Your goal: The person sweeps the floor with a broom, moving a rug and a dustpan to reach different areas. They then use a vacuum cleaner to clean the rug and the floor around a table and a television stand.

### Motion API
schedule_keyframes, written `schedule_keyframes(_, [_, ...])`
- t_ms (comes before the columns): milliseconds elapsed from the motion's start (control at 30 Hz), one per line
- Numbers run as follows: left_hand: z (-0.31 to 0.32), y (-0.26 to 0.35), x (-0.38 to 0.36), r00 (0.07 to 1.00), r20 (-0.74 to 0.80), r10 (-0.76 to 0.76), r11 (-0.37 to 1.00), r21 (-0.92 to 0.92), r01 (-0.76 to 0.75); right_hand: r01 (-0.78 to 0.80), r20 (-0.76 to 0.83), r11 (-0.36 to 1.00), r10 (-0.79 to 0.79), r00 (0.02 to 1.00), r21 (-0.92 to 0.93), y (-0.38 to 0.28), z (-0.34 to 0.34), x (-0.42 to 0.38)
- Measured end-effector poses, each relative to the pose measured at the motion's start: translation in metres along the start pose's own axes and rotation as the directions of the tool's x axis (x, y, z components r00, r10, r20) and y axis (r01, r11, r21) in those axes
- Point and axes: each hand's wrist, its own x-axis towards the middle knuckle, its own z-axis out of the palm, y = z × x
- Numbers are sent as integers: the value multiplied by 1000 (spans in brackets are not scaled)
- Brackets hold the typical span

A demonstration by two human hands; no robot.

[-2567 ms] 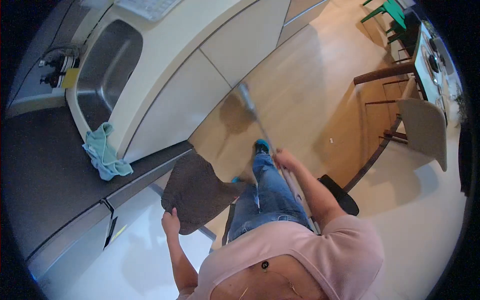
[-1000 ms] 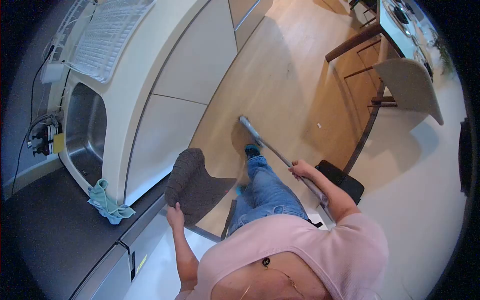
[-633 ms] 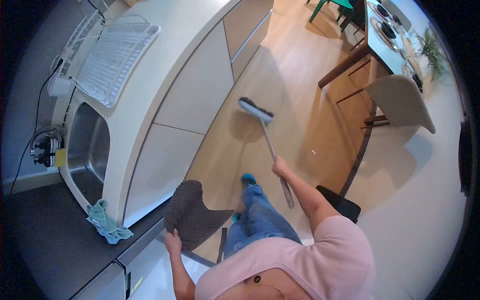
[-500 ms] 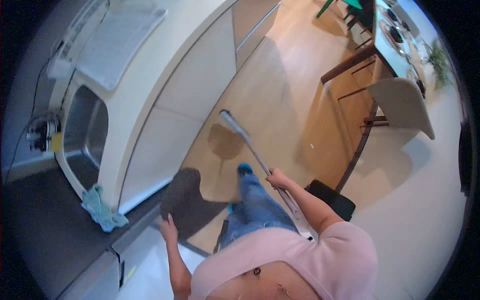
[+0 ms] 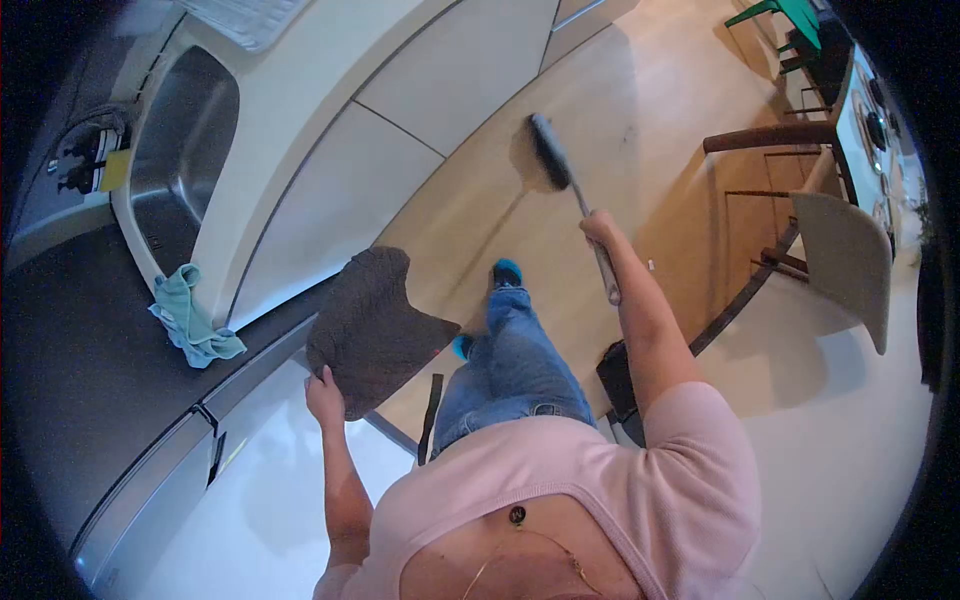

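In my left hand [image 5: 325, 397] is the edge of a dark grey quilted mat [image 5: 375, 325], which hangs bent beside the cabinet front. My thumb lies over the mat's near edge. My right hand [image 5: 601, 228] is wrapped round the grey handle of a broom [image 5: 548, 150], held out ahead of me. Its narrow head shows dark bristles over the wooden floor [image 5: 480, 225], with a shadow beside it. The handle's end sticks out behind my fist, along my forearm. My feet, in blue and dark socks, stand between the mat and the broom.
On the left runs a counter with a steel sink [image 5: 180, 150] and a teal cloth [image 5: 190, 320] draped at its corner. A beige chair [image 5: 845, 260] stands by the dining table [image 5: 850, 95] on the right, a green chair [image 5: 795, 20] farther back. A small white scrap [image 5: 651, 265] lies on the floor.
The broom has swung forward and turned, so its dark bristles now show. My right arm reaches farther out. The mat has lifted and turned in my left hand, and my view has shifted.
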Motion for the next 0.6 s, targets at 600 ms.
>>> schedule_keyframes(600, [19,-45,-4,764,278,-582,264,-825,500,602,466,705,-705,535,375,-79,211,-83])
